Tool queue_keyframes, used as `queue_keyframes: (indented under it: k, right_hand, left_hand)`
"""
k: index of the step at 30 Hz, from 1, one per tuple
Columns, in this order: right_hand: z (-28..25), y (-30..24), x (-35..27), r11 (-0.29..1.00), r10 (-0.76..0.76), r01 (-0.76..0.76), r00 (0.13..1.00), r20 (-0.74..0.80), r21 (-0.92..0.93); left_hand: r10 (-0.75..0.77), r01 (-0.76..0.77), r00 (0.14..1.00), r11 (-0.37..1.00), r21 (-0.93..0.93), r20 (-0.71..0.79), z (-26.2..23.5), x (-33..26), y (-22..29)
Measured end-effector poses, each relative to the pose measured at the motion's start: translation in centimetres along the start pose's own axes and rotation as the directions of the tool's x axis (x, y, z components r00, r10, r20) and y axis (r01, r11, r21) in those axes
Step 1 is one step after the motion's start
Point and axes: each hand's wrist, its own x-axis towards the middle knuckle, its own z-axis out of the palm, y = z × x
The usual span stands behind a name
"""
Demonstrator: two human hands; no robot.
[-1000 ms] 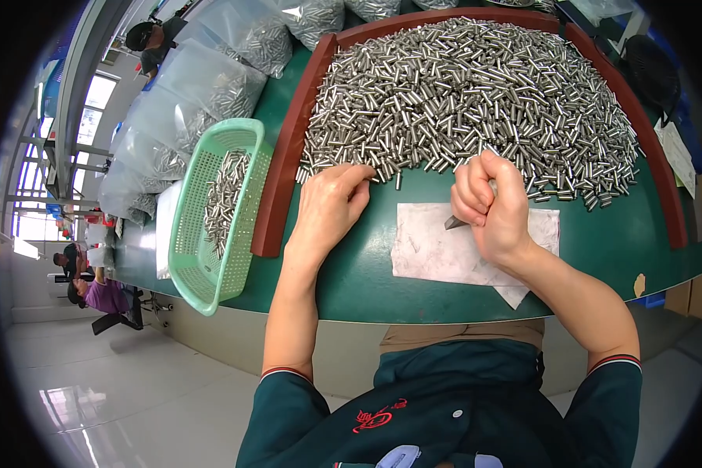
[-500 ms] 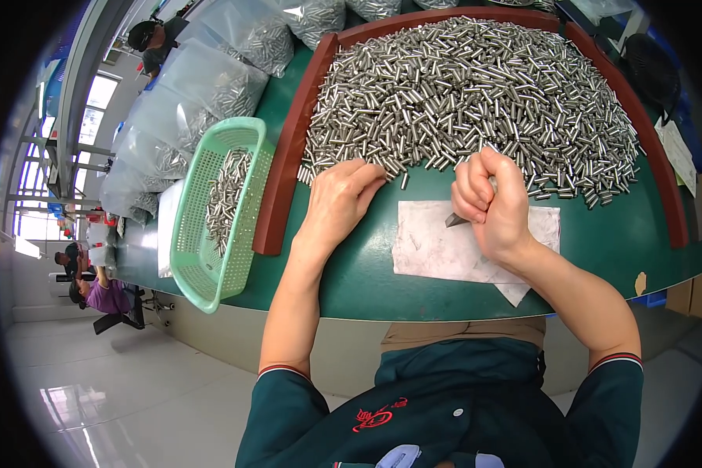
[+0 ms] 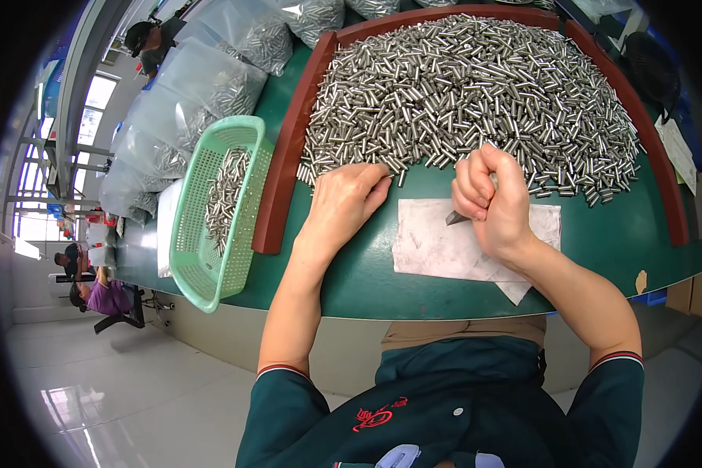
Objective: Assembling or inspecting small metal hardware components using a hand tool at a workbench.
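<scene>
A large heap of short shiny metal pins (image 3: pixel 468 86) lies on the green table (image 3: pixel 351 273). My left hand (image 3: pixel 342 204) rests at the heap's near left edge, fingers bent and pressed together. Its fingertips touch the pins there; whether one is between them is hidden. My right hand (image 3: pixel 491 199) is closed in a fist over a stained white cloth (image 3: pixel 433 246). From the lower side of this fist sticks out the dark wedge-shaped tip of a tool (image 3: pixel 455 218); the rest of it is covered by my fingers.
Dark red wooden rails (image 3: pixel 288 148) border the heap at left, back and right. Left of them stands a green plastic basket (image 3: pixel 181 242) partly filled with pins. Clear bags (image 3: pixel 210 82) of pins line the table's far left. Other people (image 3: pixel 109 296) are in the background.
My left hand has shifted slightly right and its fingers have drawn closer to a pin at the heap's edge. My right hand stays nearly in place.
</scene>
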Motion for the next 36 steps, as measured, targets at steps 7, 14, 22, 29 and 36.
queue_keyframes:
  k: [7, 14, 22, 29, 36]
  right_hand:
    - [0.1, 0.1, 0.0, 1.000, -0.009, 0.009, 1.000, -0.010, -0.005]
    - [0.0, 0.0, -0.2, 1.000, -0.006, 0.006, 1.000, -0.014, 0.010]
    - [-0.4, -1.0, -0.4, 0.997, -0.021, 0.018, 0.999, 0.037, 0.080]
    - [-0.4, -0.8, -0.7, 1.000, -0.001, 0.000, 0.999, 0.047, 0.029]
    - [-0.4, -0.7, -0.7, 0.999, -0.001, -0.001, 0.999, 0.035, 0.052]
  left_hand:
    - [-0.049, 0.049, 0.999, 0.998, -0.043, 0.005, 0.2, -0.1, 0.1]
    - [-0.191, 0.245, 0.968, 0.864, -0.440, 0.164, -0.4, -0.5, 3.8]
    - [-0.187, 0.314, 0.928, 0.858, -0.407, 0.322, 1.1, -0.5, 5.9]
    - [-0.188, 0.307, 0.932, 0.866, -0.395, 0.311, 1.2, -0.6, 6.0]
    - [-0.186, 0.297, 0.937, 0.868, -0.397, 0.294, 1.3, -0.6, 6.1]
